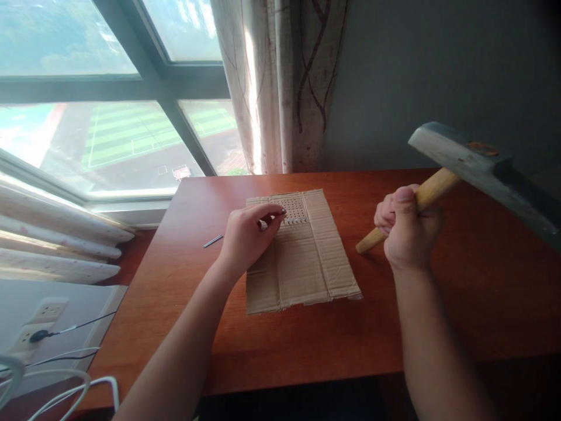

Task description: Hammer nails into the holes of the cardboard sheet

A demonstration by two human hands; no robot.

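A sheet of brown cardboard lies flat on the reddish wooden table. Near its far edge sits a small grey perforated block with a row of nails along its near side. My left hand rests on the cardboard, its fingers pinched on a small nail beside that block. My right hand is wrapped round the wooden handle of a hammer, raised above the table to the right. The heavy grey hammer head points up and to the right.
A loose nail lies on the table left of the cardboard. A window and a curtain stand behind the table, a grey wall to the right. White cables and a wall socket are at lower left.
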